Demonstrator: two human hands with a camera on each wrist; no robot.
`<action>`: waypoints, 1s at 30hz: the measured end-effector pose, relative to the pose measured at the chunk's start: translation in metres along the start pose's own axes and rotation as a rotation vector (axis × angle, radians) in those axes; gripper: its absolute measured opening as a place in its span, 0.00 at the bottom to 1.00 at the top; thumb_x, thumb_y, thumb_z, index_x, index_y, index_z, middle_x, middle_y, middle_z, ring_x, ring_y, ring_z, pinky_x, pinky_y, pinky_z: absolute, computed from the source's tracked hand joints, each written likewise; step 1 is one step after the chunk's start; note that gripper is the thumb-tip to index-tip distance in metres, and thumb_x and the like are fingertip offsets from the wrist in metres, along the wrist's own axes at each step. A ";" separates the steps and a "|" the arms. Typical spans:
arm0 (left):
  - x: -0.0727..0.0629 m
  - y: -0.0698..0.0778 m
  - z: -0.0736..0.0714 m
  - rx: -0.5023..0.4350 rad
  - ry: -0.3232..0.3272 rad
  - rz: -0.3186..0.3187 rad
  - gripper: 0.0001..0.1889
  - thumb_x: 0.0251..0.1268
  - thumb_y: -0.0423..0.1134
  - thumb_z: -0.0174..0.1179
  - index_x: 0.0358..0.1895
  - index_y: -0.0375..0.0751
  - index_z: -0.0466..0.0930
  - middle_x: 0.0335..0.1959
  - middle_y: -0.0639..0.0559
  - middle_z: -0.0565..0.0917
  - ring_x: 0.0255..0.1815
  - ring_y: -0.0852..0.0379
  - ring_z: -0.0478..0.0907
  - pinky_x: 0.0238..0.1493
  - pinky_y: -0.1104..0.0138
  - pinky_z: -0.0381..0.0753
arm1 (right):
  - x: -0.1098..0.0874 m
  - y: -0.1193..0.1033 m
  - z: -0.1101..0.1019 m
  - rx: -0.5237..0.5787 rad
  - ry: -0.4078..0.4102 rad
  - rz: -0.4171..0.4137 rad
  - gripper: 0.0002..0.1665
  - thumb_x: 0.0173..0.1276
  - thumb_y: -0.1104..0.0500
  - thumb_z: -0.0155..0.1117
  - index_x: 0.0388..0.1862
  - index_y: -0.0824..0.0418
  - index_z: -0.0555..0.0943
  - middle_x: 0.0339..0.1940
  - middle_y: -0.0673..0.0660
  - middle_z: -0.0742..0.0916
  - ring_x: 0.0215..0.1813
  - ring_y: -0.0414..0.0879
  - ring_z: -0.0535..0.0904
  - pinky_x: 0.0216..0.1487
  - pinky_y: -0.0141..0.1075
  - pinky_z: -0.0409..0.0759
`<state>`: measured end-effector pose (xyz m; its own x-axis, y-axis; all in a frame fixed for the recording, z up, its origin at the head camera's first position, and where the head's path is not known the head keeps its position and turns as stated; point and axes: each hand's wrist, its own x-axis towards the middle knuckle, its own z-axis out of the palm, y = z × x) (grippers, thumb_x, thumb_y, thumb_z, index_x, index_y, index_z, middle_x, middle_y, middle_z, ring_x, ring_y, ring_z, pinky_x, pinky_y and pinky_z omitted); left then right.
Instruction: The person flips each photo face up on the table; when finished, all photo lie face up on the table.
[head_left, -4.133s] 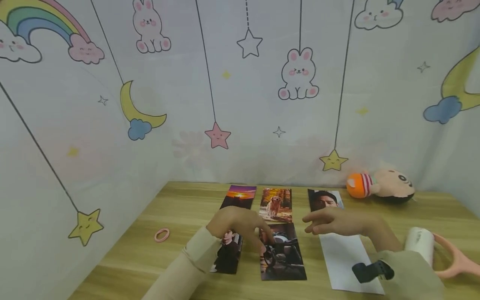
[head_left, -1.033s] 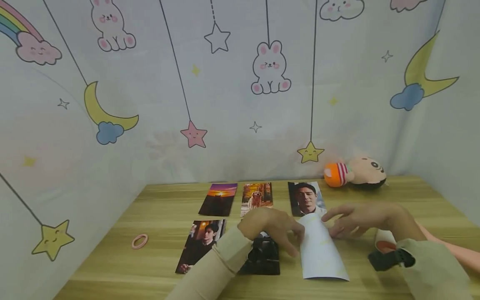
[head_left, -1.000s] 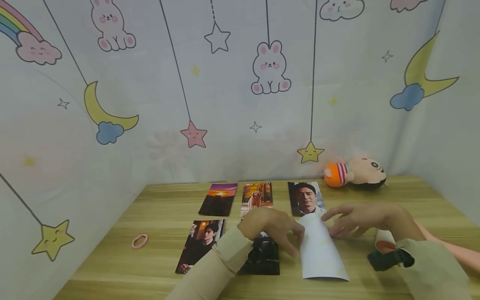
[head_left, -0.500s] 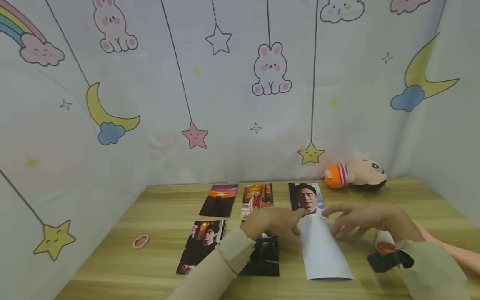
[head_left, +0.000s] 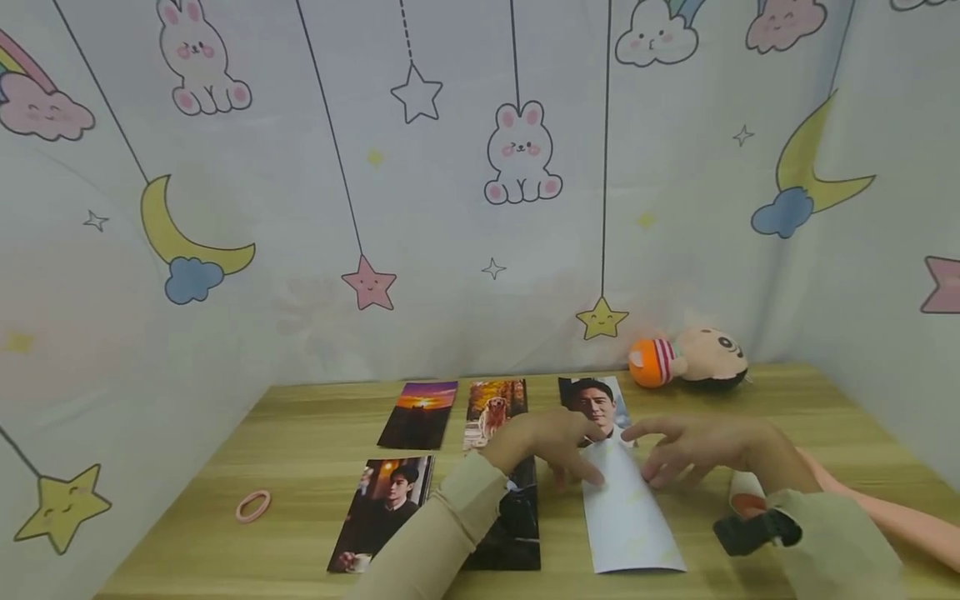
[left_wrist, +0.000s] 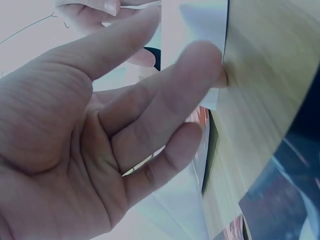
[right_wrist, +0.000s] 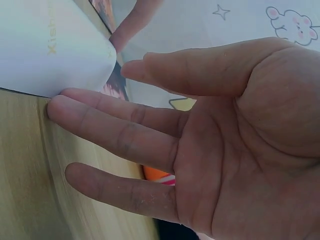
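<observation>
In the head view a white sheet, like a photo print lying face down, (head_left: pixel 633 525) bows upward on the table, with faint yellow lettering on its back. My left hand (head_left: pixel 543 442) is at its left edge, fingers loosely extended and touching or very near it. At the far right edge is my right hand (head_left: pixel 705 446), its long fingers nearly straight; in the right wrist view the fingertips (right_wrist: pixel 62 107) meet the sheet's edge. Beyond the sheet lies a portrait photo (head_left: pixel 588 396). Left of it, a dark motorcycle photo (head_left: pixel 517 529) is partly covered by my left arm.
A sunset photo (head_left: pixel 418 414) and a dog photo (head_left: pixel 491 408) lie at the back, another portrait (head_left: pixel 382 517) in front. A pink ring (head_left: pixel 253 506) is far left. A plush doll (head_left: pixel 708 357) lies back right; a lint roller (head_left: pixel 746 492) sits behind my right wrist.
Since the earliest frame, both hands have come to the white sheet, which was flat and now bows, shifted nearer the motorcycle photo. Lately the head view has shifted and the left fingers moved slightly.
</observation>
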<state>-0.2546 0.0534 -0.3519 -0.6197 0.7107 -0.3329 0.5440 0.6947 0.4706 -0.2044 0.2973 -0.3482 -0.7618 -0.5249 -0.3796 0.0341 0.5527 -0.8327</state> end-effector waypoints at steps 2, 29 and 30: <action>0.000 -0.001 -0.002 -0.057 -0.005 0.013 0.34 0.61 0.44 0.72 0.69 0.40 0.71 0.59 0.47 0.80 0.20 0.55 0.85 0.38 0.73 0.80 | 0.000 -0.002 -0.001 0.001 -0.005 -0.010 0.39 0.66 0.64 0.62 0.75 0.65 0.62 0.53 0.60 0.85 0.55 0.56 0.81 0.55 0.56 0.77; -0.005 -0.012 -0.003 -0.271 -0.038 0.117 0.06 0.68 0.34 0.65 0.35 0.38 0.77 0.29 0.45 0.83 0.17 0.50 0.83 0.25 0.62 0.84 | -0.004 -0.012 -0.005 -0.087 -0.031 -0.329 0.36 0.76 0.62 0.57 0.80 0.54 0.60 0.47 0.64 0.81 0.50 0.56 0.79 0.51 0.41 0.82; -0.004 -0.012 -0.003 -0.278 -0.035 0.127 0.07 0.69 0.34 0.64 0.34 0.37 0.76 0.29 0.45 0.82 0.17 0.50 0.83 0.25 0.61 0.84 | -0.005 -0.013 -0.005 -0.082 -0.032 -0.341 0.36 0.76 0.62 0.57 0.80 0.54 0.60 0.48 0.65 0.81 0.51 0.57 0.78 0.52 0.40 0.82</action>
<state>-0.2602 0.0416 -0.3537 -0.5345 0.7965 -0.2825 0.4374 0.5468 0.7139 -0.2046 0.2961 -0.3335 -0.6998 -0.7075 -0.0983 -0.2719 0.3911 -0.8793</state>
